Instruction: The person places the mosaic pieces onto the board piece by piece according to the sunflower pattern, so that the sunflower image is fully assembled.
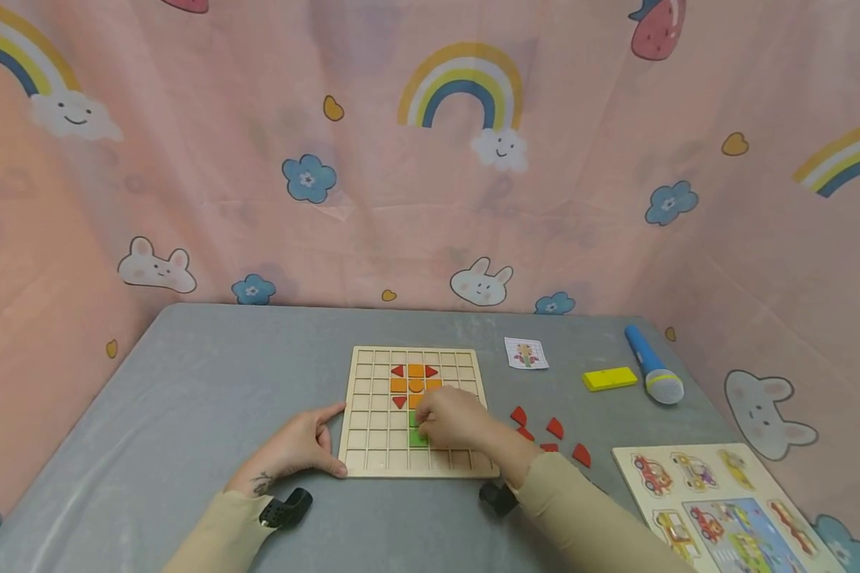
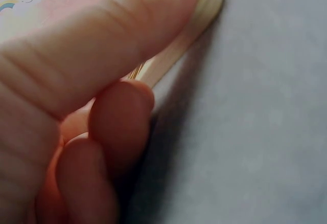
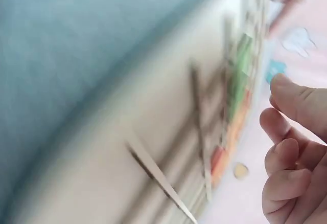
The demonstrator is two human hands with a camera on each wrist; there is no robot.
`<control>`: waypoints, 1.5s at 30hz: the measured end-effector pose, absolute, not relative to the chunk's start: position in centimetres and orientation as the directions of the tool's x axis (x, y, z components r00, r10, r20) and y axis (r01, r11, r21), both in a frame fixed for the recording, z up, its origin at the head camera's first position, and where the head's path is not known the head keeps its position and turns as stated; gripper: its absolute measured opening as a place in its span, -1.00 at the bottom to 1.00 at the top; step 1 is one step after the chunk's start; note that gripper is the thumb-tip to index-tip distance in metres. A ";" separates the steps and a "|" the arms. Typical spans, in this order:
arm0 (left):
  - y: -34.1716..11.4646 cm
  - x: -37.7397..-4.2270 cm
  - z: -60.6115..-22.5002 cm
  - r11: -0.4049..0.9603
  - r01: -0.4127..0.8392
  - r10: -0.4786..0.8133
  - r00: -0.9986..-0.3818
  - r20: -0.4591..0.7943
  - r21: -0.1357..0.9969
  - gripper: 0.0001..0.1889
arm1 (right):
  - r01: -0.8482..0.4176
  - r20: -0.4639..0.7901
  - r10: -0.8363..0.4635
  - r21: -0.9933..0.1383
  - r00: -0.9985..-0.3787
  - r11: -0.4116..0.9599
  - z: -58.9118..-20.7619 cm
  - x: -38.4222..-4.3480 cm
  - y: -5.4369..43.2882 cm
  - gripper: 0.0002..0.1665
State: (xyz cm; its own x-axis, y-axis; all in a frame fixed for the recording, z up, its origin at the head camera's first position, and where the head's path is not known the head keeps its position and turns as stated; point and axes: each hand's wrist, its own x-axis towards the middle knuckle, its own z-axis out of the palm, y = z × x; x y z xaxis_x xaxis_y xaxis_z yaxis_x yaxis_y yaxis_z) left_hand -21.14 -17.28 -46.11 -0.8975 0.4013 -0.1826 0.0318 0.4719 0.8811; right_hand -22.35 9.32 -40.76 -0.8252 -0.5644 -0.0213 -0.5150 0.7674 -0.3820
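Observation:
A wooden grid board [image 1: 376, 460] lies in front of me in the head view. Along its left edge rests my left hand [image 1: 297, 444], forefinger at the side and thumb near the front corner. The left wrist view shows that thumb [image 2: 117, 35] against the wooden edge. My right hand [image 1: 453, 418] is over the board, fingers loosely bent, covering part of the pattern. Nothing shows between its thumb and forefinger in the right wrist view. On the board are orange squares [image 1: 416, 371], red triangular pieces [image 1: 399, 402] and green squares [image 1: 417, 438].
Several loose red pieces [image 1: 555, 428] lie right of the board. Behind them sits a small picture card [image 1: 526, 353]. Farther right are a yellow block [image 1: 609, 379] and a blue toy microphone [image 1: 648, 362]. A picture puzzle board [image 1: 677, 503] occupies the front right.

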 end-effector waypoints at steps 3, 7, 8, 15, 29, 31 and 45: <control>-17.2 -21.2 -46.1 0.466 0.030 0.404 -0.897 -0.182 0.884 0.15 | -0.517 0.024 -0.551 -0.386 -0.834 0.764 -39.7 -22.5 11.1 -0.86; -17.2 -21.2 -46.2 0.460 0.026 0.402 -0.897 -0.182 0.888 0.15 | -0.491 0.048 -0.512 -0.373 -0.858 0.787 -38.9 -22.7 14.7 -0.78; -17.2 -21.2 -46.2 0.460 0.025 0.401 -0.898 -0.183 0.887 0.15 | -0.462 0.032 -0.486 -0.371 -0.873 0.806 -38.8 -22.7 15.7 -0.75; -17.2 -21.2 -46.2 0.464 0.019 0.400 -0.897 -0.190 0.885 0.14 | -0.252 -0.087 -0.279 -0.234 -0.956 0.939 -40.1 -20.9 20.5 -0.87; -17.4 -21.1 -46.3 0.438 0.040 0.428 -0.888 -0.170 0.898 0.16 | -0.089 -0.090 -0.097 -0.096 -0.991 0.991 -42.3 -17.5 19.2 -0.77; -17.4 -21.1 -46.4 0.430 0.044 0.436 -0.885 -0.164 0.902 0.16 | -0.061 -0.106 -0.074 -0.119 -0.992 0.991 -42.2 -17.5 19.0 -0.77; -17.4 -21.0 -46.2 0.430 0.049 0.432 -0.888 -0.158 0.901 0.16 | 0.055 -0.213 -0.172 -0.766 -0.962 0.640 -40.6 -18.2 12.8 -0.92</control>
